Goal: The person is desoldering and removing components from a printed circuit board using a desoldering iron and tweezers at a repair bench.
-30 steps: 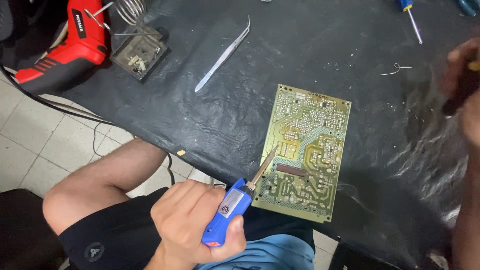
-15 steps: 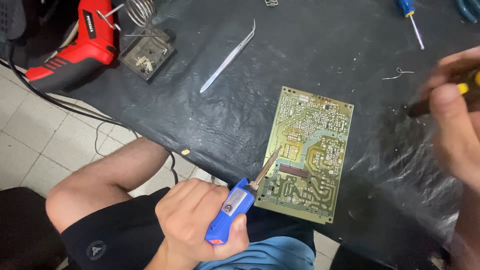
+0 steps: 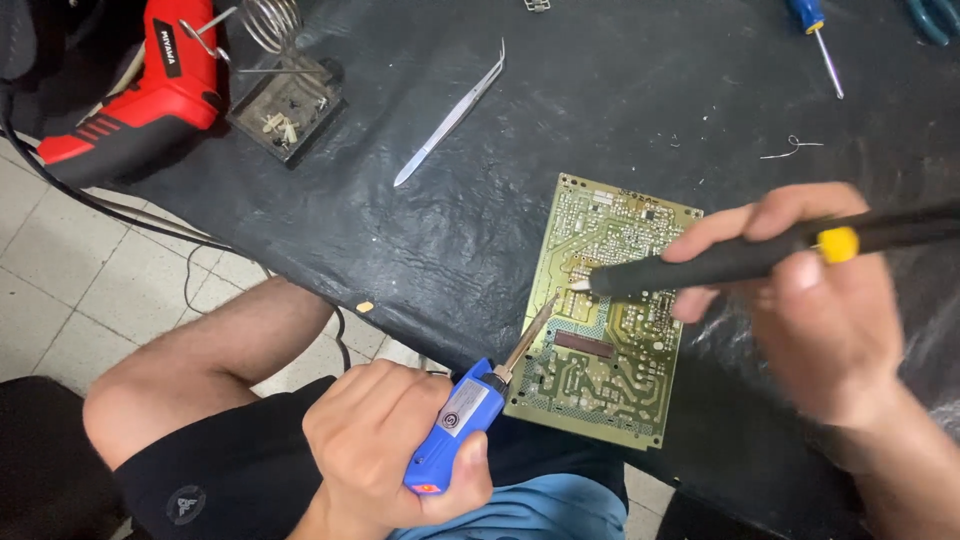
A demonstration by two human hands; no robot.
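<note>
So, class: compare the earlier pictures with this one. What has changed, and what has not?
The right hand, gripping a black tool, has swung in from the right edge, so the tool's tip now sits over the circuit board. The left hand still holds the blue iron at the board's near edge. Board, tweezers and red drill have not moved.

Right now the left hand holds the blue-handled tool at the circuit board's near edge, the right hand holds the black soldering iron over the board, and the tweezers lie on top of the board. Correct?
Not quite. The tweezers lie on the black table cover, beyond the circuit board, not on it, as the head view shows. The left hand does hold the blue-handled tool at the board's near edge, and the right hand holds the black soldering iron over the board.
</note>
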